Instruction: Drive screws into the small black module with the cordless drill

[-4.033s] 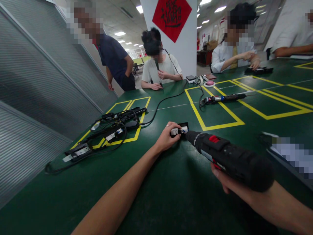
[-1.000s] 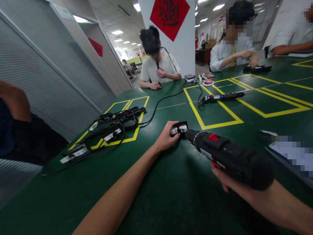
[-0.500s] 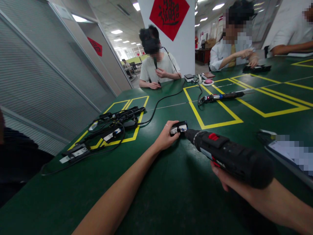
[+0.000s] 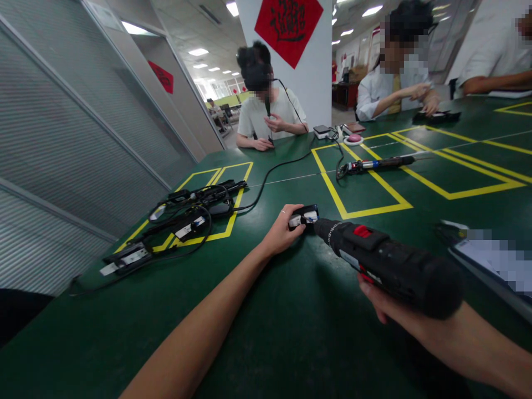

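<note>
My left hand (image 4: 283, 231) grips a small black device (image 4: 310, 215) with a white label on the green table (image 4: 266, 299), thumb and fingers on its left end. My right hand (image 4: 386, 307) is wrapped round the handle of a black power drill (image 4: 390, 260) with a red switch on top. The drill lies level and points left, its chuck right at the device's right end. Whether its tip touches the device cannot be made out. Much of my right hand is hidden below the drill body.
Black devices with cables (image 4: 195, 213) lie at the left, in yellow tape outlines. A thin tool (image 4: 378, 163) rests beyond the drill, and a clipboard (image 4: 494, 266) is at the right. A cable (image 4: 266, 180) crosses the table. Several people sit opposite.
The dark figure at the left edge has mostly moved out of view. My hands, the device and the drill have hardly moved.
</note>
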Motion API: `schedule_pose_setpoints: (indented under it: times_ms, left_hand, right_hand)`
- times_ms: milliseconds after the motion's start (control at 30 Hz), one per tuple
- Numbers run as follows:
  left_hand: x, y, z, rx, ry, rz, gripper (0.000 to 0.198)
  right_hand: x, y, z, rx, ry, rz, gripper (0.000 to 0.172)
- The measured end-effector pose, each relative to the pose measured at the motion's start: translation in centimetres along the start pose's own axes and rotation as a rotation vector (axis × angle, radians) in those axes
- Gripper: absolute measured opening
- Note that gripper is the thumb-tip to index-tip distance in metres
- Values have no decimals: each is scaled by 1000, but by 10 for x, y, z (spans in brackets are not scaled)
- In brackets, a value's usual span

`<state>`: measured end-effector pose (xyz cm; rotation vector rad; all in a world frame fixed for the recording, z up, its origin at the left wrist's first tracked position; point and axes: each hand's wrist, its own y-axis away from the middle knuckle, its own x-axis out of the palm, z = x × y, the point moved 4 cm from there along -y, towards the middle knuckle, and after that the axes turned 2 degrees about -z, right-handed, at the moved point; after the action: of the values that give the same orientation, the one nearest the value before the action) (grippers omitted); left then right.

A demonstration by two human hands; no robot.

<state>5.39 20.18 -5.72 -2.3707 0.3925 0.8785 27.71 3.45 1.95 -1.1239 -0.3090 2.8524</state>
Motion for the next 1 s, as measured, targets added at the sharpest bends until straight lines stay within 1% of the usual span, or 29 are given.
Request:
schedule_pose_setpoints:
  times_ms: [100,233,500,700,1000]
  left_hand:
    - [0,0,1,-2,0,1,50]
    - [0,0,1,-3,-1,1,50]
    - [-1,0,0,0,5,4,51]
    - [-1,0,-2,2,12,0,50]
    - [0,-1,-1,11,10,-5,49]
  right_hand:
    - [2,-1,0,8,-8,72,26]
    - [3,-1,1,26,-3,97,27]
    - [4,0,1,34,-33,101,28]
    - [3,-1,3,28,-67,97,24]
    - [1,0,0,42,-22,32,24]
